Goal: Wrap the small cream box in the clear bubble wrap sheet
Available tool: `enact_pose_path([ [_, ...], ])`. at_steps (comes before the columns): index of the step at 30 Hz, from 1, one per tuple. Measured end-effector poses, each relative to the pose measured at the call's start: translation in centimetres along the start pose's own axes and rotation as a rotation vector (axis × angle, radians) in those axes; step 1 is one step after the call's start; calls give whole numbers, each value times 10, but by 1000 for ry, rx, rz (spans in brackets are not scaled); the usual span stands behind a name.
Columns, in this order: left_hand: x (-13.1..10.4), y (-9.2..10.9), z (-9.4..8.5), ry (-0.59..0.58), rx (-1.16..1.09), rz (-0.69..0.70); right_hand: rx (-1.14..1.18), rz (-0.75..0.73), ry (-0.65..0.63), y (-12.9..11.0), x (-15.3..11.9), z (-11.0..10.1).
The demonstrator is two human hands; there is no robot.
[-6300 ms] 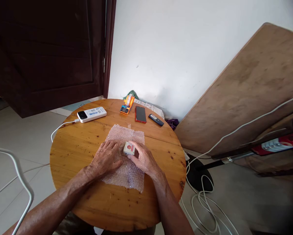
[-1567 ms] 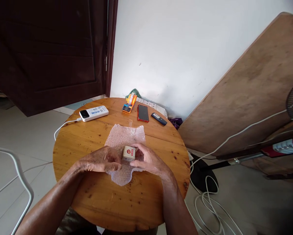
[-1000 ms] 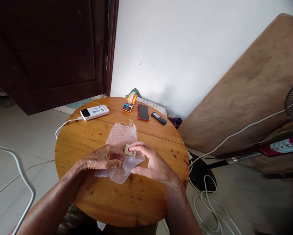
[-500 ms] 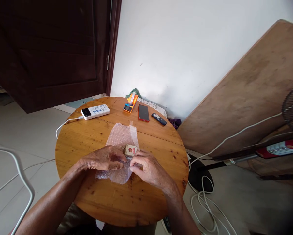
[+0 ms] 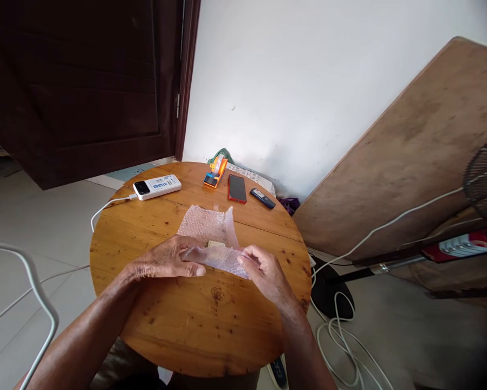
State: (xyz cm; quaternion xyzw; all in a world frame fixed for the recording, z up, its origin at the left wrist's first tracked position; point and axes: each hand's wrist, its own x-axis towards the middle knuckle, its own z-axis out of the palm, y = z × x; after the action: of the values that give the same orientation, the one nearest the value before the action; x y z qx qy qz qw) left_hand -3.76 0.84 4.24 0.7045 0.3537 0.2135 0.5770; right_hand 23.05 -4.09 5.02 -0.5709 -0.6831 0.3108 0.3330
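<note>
On the round wooden table (image 5: 174, 330) lies a sheet of bubble wrap (image 5: 200, 223), its near part folded up and over a small box (image 5: 216, 244). Only the pale top edge of the box shows behind the raised flap. My right hand (image 5: 267, 273) pinches the right end of this flap between thumb and fingers. At the flap's left end is my left hand (image 5: 166, 260), touching the wrap, its thumb stretched out and apart from the fingers. Part of its fingers is hidden by the film.
Toward the back stand a white power bank (image 5: 157, 187) with a cable, an orange tape dispenser (image 5: 216, 171), a phone (image 5: 237, 188) and a small dark device (image 5: 263, 198). A fan base (image 5: 328, 287) and coiled white cord (image 5: 336, 325) are on the floor at right.
The near part of the bubble wrap has come up off the table and over the box, covering its printed front. My right hand has moved right with the flap's end.
</note>
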Motion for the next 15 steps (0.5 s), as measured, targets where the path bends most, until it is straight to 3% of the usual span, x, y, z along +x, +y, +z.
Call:
enact_pose_path([
  [7, 13, -6, 11, 237, 162, 118, -48, -34, 28, -5, 8, 4],
  [15, 22, -22, 13, 408, 339, 135, -67, 22, 61, -5, 23, 8],
])
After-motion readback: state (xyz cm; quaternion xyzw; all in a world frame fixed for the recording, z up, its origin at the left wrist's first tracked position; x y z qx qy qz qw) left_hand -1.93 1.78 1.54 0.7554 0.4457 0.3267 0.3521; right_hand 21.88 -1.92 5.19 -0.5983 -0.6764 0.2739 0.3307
